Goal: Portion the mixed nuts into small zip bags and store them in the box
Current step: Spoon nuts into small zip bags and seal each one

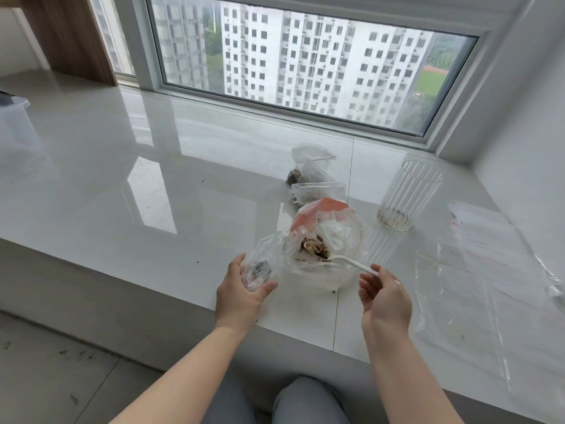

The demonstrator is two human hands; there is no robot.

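Two bare hands work at the near edge of a glossy white window ledge [153, 185], seen from above. At the ledge's far left edge stands a clear plastic box [13, 123], only partly in view. The left hand [241, 289] cups a small zip bag [263, 264], fingers and thumb curled round its lower end, where a few dark nuts show through the plastic. Just beside it to the right sits a larger clear bag with an orange panel [327, 231], open and holding the mixed nuts [315, 247]. The bowl of a white plastic spoon [351, 263] reaches into that bag; the right hand [385, 298] pinches the spoon's handle between thumb and fingers. Beyond the big bag, toward the window, three small filled zip bags [315, 175] lie clustered together. Further right stands a ribbed clear glass [408, 194], upright, with crumbs at its bottom. Flat empty plastic bags [477, 270] spread along the ledge's right end.
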